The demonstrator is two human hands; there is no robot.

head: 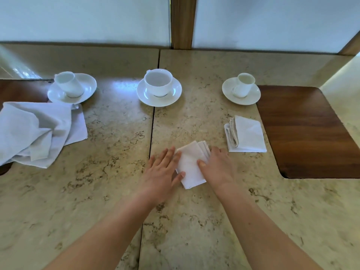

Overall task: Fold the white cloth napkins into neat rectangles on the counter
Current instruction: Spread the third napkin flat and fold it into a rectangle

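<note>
Beige veined stone counter (109, 172) under white panelled wall (83, 18), wood inlay (303, 133) right.

1. A left cup (69, 84) leaned tilted on its saucer (85, 88).
2. A middle cup (158, 81) stood upright on a saucer (159, 98).
3. A right cup (244, 84) leaned tilted on a saucer (251, 96).
4. A dark wooden inlay (303, 131) lay at the right.

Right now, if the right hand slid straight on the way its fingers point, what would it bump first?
The right hand points up-left over the folded napkin; past it, probably the middle cup's saucer, though depth is uncertain.
</note>
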